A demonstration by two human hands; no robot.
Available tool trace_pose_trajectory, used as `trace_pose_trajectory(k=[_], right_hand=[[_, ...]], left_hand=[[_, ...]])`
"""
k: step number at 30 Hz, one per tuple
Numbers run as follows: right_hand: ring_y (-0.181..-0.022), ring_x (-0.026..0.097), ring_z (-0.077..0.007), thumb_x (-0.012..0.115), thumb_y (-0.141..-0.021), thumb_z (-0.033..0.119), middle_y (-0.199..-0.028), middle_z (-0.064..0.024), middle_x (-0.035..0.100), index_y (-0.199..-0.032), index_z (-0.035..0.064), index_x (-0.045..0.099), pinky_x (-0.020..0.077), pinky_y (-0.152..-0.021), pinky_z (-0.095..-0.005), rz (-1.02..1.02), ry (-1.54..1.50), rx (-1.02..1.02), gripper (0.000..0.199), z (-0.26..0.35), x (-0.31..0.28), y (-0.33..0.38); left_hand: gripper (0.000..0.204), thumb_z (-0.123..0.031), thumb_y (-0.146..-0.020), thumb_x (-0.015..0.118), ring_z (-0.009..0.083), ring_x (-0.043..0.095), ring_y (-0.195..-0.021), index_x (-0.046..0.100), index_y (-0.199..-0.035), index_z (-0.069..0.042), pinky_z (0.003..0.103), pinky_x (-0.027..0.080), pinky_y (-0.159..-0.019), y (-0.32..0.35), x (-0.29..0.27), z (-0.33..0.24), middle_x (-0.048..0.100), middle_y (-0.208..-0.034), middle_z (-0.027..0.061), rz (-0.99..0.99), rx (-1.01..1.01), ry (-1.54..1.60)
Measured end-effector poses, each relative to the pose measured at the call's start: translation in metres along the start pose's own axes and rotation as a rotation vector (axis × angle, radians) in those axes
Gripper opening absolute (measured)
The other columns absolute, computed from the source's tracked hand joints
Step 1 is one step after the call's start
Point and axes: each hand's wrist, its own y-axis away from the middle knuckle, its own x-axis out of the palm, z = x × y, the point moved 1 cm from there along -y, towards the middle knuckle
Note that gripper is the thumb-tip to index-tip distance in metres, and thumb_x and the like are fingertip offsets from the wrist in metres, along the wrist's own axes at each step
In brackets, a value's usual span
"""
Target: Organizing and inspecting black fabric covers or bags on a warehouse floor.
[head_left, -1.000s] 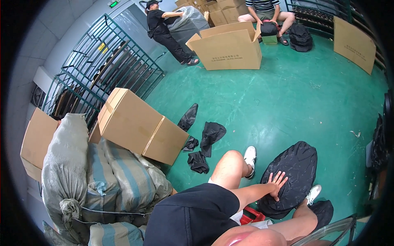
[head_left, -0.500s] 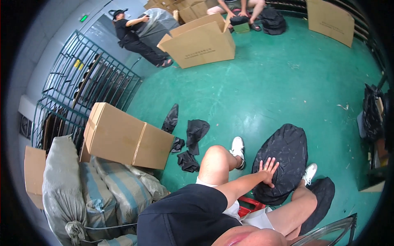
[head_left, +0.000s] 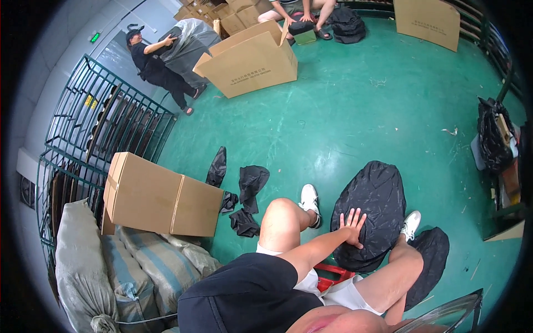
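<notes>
My left hand (head_left: 352,228) lies flat with spread fingers on a stack of black fabric, an oval cloth bundle (head_left: 373,208) on the floor between my white shoes. Its thumb points toward the near right. A red plastic stool (head_left: 333,275) shows partly between my thighs, under me. Beside my right leg lies another dark cloth piece (head_left: 428,263), partly behind the leg. My right hand does not show; what it touches is hidden.
Several black cloth scraps (head_left: 252,183) lie left of my left foot. A closed carton (head_left: 166,194) rests on woven sacks (head_left: 152,252). An open carton (head_left: 250,69) stands ahead, near a person (head_left: 161,69) at a grey bag (head_left: 194,44) and a seated person (head_left: 297,11). Metal racks (head_left: 100,127) stand left.
The whole view has shifted slightly, moving most things leftward in it. My left hand stays on the black cloth bundle. At the back, the standing person's arms have come down a little beside the grey bag.
</notes>
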Motion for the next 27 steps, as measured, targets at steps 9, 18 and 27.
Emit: trace_pose_trajectory(k=[9,18,27], right_hand=[[-0.119,0.055,-0.0293,0.044,-0.098,0.034,-0.127,-0.0154,0.059,-0.128,0.0000,0.053,0.0405,-0.104,-0.0404,0.037,-0.066,0.033,0.047,-0.012,0.004,0.005],[-0.123,0.052,-0.0333,0.043,-0.098,0.043,-0.135,-0.0160,0.055,-0.135,0.0008,0.049,0.0386,-0.106,-0.0447,-0.206,-0.247,0.094,0.057,0.015,0.053,0.028],[-0.123,0.052,-0.0332,0.045,-0.095,0.057,-0.137,-0.0146,0.053,-0.139,0.0068,0.046,0.0406,-0.105,-0.0432,-0.171,-0.267,0.287,0.066,0.027,0.080,0.043]], left_hand=[[0.138,-0.063,-0.065,0.077,0.0352,-0.026,-0.143,-0.023,-0.150,-0.019,0.065,-0.007,-0.111,-0.001,-0.001,-0.002,-0.030,-0.155,0.0132,0.010,-0.004,-0.009],[0.138,-0.063,-0.065,0.076,0.0353,-0.026,-0.143,-0.023,-0.150,-0.019,0.065,-0.008,-0.111,-0.005,-0.001,-0.011,-0.030,-0.155,0.0134,0.004,0.018,-0.013],[0.137,-0.066,-0.065,0.075,0.0348,-0.026,-0.143,-0.022,-0.150,-0.019,0.065,-0.008,-0.110,0.000,0.000,-0.002,-0.029,-0.155,0.0129,-0.001,-0.011,-0.027]])
